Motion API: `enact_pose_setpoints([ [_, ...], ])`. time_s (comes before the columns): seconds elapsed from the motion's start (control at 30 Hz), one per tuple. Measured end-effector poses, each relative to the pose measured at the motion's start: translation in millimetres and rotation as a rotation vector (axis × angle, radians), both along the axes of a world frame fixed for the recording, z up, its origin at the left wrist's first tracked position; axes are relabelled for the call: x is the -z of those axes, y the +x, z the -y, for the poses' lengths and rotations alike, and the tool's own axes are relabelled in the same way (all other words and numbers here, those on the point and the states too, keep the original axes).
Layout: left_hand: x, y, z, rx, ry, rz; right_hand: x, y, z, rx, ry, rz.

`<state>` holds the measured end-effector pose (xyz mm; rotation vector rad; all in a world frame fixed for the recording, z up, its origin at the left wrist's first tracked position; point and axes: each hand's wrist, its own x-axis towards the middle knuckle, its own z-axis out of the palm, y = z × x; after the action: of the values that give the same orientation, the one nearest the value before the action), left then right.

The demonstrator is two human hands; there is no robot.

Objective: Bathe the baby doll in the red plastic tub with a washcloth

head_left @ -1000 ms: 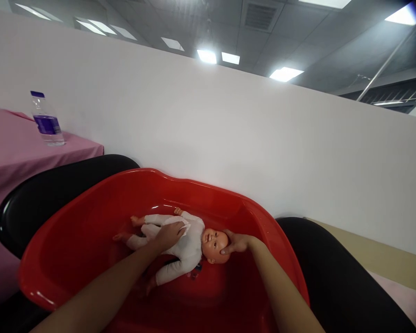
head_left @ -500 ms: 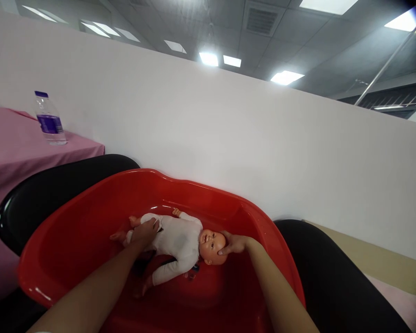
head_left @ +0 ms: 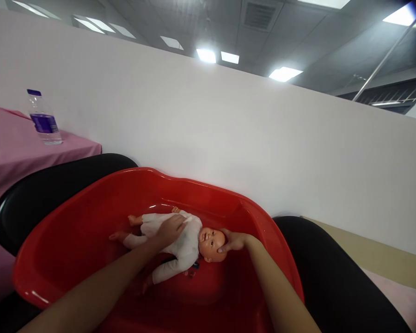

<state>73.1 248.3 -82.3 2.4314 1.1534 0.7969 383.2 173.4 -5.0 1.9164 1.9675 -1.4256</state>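
Two hands (head_left: 171, 231) (head_left: 235, 241) on one doll (head_left: 190, 240)

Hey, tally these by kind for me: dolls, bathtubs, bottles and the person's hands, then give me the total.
Baby doll: 1
Red bathtub: 1
Purple-labelled plastic bottle: 1
Hands: 2, left hand on the doll's torso, right hand at its head
Total: 5
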Motion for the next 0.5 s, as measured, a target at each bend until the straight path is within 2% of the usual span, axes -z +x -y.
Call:
enact_pose_setpoints([
  [0.1,14.0,12.3,9.3,0.199,0.03,-0.07,-0.3,-1.8,1.9,0.037,-0.014,-0.02],
  [0.17,21.0,12.9,8.8,0.218,0.018,-0.087,-0.9,-2.5,2.4,0.044,-0.011,-0.028],
  [0.27,22.9,6.2,0.6,0.163,-0.017,-0.087,-1.8,-1.6,1.9,0.018,-0.006,-0.009],
  [0.5,21.1,-24.7,-24.1,-0.088,-0.111,-0.132,-2.2,2.4,0.0,-0.045,0.004,0.045],
])
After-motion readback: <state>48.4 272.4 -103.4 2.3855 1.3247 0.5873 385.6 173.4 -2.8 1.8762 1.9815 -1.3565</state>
